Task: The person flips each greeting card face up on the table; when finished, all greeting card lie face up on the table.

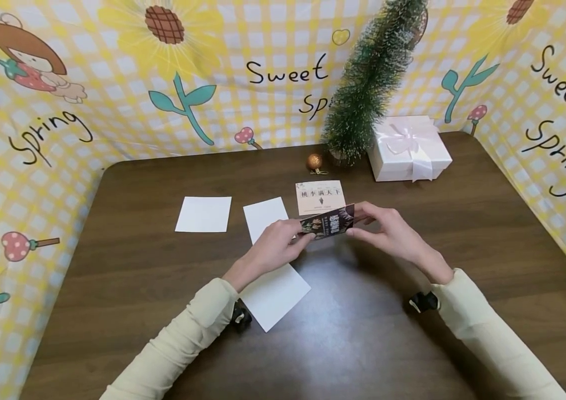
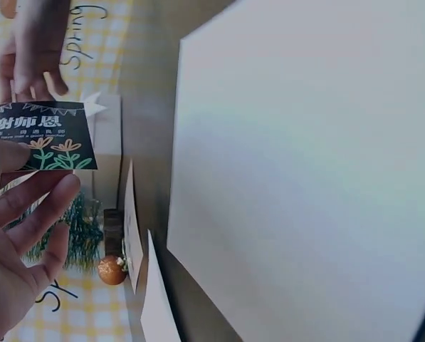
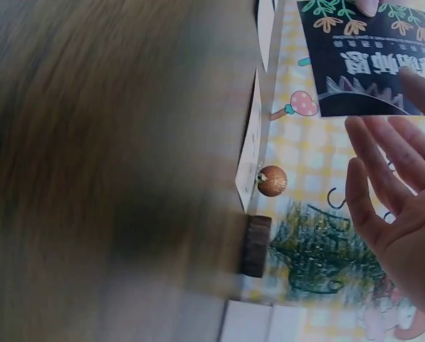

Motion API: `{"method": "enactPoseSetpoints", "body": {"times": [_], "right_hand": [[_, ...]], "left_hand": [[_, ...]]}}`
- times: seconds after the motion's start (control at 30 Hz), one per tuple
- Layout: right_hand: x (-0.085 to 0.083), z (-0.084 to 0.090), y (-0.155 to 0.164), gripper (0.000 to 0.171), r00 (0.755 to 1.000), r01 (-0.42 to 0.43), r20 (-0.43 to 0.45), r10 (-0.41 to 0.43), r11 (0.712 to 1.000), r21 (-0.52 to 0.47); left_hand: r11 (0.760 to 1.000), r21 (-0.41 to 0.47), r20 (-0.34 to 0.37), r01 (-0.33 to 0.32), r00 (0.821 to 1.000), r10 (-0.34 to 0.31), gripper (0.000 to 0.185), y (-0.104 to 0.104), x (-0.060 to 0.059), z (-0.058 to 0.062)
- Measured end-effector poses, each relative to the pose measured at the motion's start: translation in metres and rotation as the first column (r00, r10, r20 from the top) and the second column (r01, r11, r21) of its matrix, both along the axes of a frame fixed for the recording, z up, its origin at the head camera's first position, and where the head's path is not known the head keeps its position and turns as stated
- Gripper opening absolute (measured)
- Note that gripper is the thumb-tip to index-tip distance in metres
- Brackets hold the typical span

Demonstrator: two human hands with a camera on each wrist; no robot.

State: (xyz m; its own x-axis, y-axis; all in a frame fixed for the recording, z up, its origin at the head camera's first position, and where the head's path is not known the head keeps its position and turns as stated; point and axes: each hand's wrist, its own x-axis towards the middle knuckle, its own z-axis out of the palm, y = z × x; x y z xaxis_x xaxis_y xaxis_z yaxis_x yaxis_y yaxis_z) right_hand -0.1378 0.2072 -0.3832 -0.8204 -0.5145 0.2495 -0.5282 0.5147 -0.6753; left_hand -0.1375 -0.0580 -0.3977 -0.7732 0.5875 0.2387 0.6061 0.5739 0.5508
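A dark card (image 1: 330, 222) with white lettering and drawn flowers is held up tilted above the table between both hands. At its left end the left hand (image 1: 283, 241) pinches it, with the thumb across the printed face and fingers behind. The right hand (image 1: 387, 230) holds the other end; in the right wrist view its thumb lies over the card (image 3: 369, 85). Behind the held card lies a cream printed card (image 1: 319, 191). One white card (image 1: 265, 216) is partly hidden by the left hand, and another white card (image 1: 276, 297) lies beneath the left wrist.
A separate white card (image 1: 204, 214) lies farther left. Toward the back stand an orange glitter ball (image 1: 315, 161), a small green tinsel tree (image 1: 362, 94) and a white gift box (image 1: 410, 153) with a ribbon bow. Printed yellow checked cloth (image 1: 273, 50) surrounds the wooden table (image 1: 128, 289).
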Motion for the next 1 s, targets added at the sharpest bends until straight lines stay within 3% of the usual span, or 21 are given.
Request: {"method": "enactPoseSetpoints", "body": {"times": [0.1, 0.2, 0.3, 0.43, 0.53, 0.67, 0.8, 0.9, 1.0], "right_hand": [[-0.002, -0.004, 0.0, 0.008, 1.0, 0.008, -0.013, -0.009, 0.998, -0.056], [-0.005, -0.005, 0.001, 0.011, 0.999, -0.017, -0.048, 0.014, 0.998, -0.067], [-0.008, 0.0, 0.004, 0.012, 0.995, -0.062, -0.078, 0.061, 0.998, -0.008], [-0.014, 0.009, 0.007, 0.011, 0.985, -0.137, -0.086, 0.149, 0.982, 0.129], [-0.017, 0.014, 0.006, 0.014, 0.976, -0.179, -0.09, 0.2, 0.963, 0.202], [-0.02, 0.017, 0.0, 0.014, 0.97, -0.205, -0.079, 0.228, 0.953, 0.225], [-0.02, 0.016, -0.002, 0.003, 0.988, -0.151, 0.0, 0.153, 0.975, 0.163], [-0.019, 0.012, -0.001, 0.024, 0.994, -0.047, 0.099, 0.041, 0.997, 0.066], [-0.018, 0.008, 0.0, 0.037, 0.977, 0.057, 0.208, -0.051, 0.998, -0.022]], "left_hand": [[0.999, 0.048, 0.081, -0.008, 0.997, 0.004, 0.02, 0.002, 0.001, 0.001], [0.998, 0.068, 0.163, -0.02, 0.987, 0.008, 0.02, 0.003, 0.003, 0.0], [0.994, 0.104, 0.223, -0.031, 0.975, 0.007, 0.025, 0.0, 0.003, -0.001], [0.987, 0.161, 0.211, -0.024, 0.977, -0.011, 0.038, -0.004, -0.001, 0.001], [0.988, 0.155, 0.167, -0.009, 0.986, -0.017, 0.032, -0.003, -0.002, 0.004], [0.989, 0.144, 0.128, 0.014, 0.991, -0.033, 0.015, 0.0, -0.003, 0.007], [0.984, 0.175, 0.1, 0.017, 0.994, -0.035, 0.006, 0.0, -0.003, 0.007], [0.973, 0.23, 0.079, -0.006, 0.997, -0.013, 0.004, -0.003, -0.004, 0.007], [0.952, 0.305, 0.063, -0.033, 0.998, 0.015, 0.003, -0.004, -0.005, 0.011]]}}
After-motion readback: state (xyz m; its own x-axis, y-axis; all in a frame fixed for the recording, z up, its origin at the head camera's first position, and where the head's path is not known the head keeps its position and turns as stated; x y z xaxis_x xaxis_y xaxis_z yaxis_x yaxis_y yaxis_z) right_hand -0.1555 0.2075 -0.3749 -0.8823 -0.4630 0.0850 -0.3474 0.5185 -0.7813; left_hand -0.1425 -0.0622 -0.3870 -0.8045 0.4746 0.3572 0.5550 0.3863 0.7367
